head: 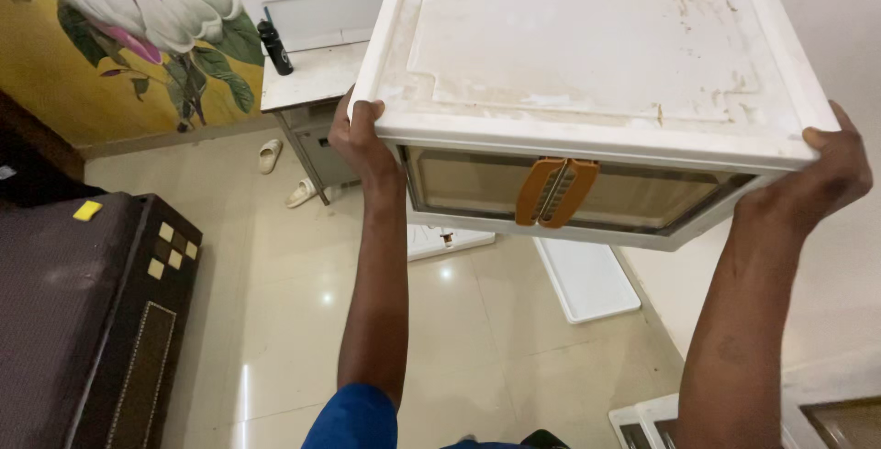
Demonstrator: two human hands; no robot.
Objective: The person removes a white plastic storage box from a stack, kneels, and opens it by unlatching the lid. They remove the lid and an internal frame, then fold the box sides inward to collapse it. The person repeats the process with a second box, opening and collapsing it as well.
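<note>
1. While both arms reach up, a white, boxy plastic storage bin [587,54] with a stained, scuffed top is held aloft above the glossy cream tiled floor [459,339].
2. Its clear front panel carries an orange ribbed latch [555,192].
3. The left hand [361,137] clenches the bin's near-left corner; the right hand [830,169] grips its right edge.
4. A flat white panel [587,279], probably plastic, lies below.

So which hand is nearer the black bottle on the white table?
The left. The left hand grips the white box's left edge, just right of the black bottle. The right hand holds the far right edge.
</note>
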